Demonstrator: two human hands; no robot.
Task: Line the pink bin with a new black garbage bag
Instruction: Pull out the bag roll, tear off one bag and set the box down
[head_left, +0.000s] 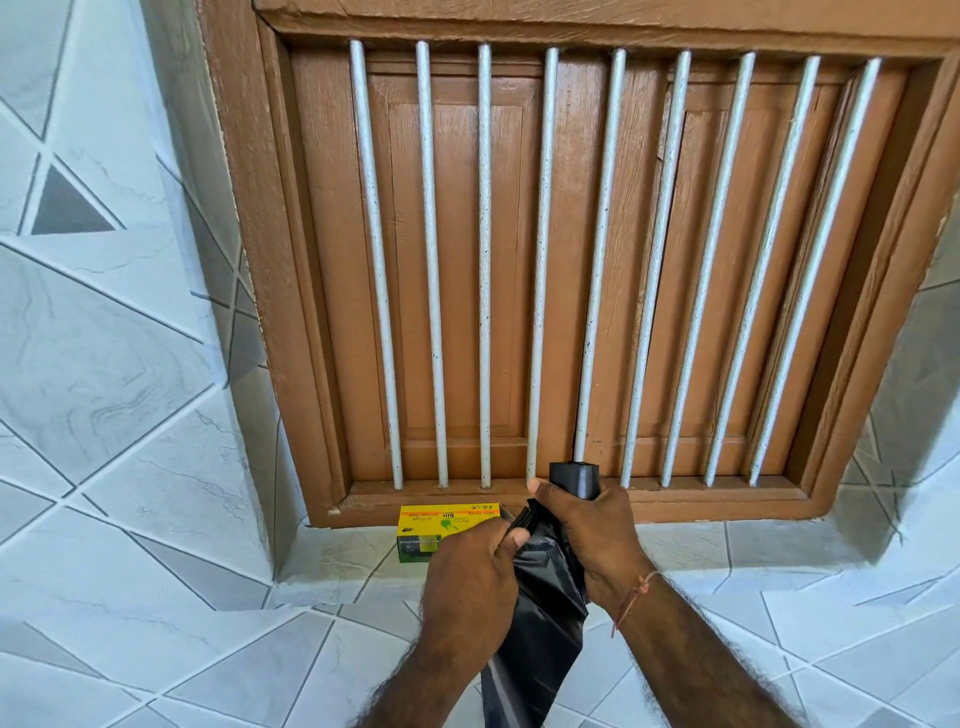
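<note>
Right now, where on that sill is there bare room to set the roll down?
Bare tile runs along the sill right of the right hand, below the window frame. A shorter patch lies left of the yellow box. The middle is crowded: box, left hand, black bag.

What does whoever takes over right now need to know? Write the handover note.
Right hand: gripping the black garbage bag roll.
Left hand: pinching the garbage bag hanging from the roll, apparently to tear it off.
The yellow bag box sits on the tiled sill below the barred wooden window.
Done: a bag pulled out.
Left: separate it, open it, line the pink bin, which is out of view.
</note>
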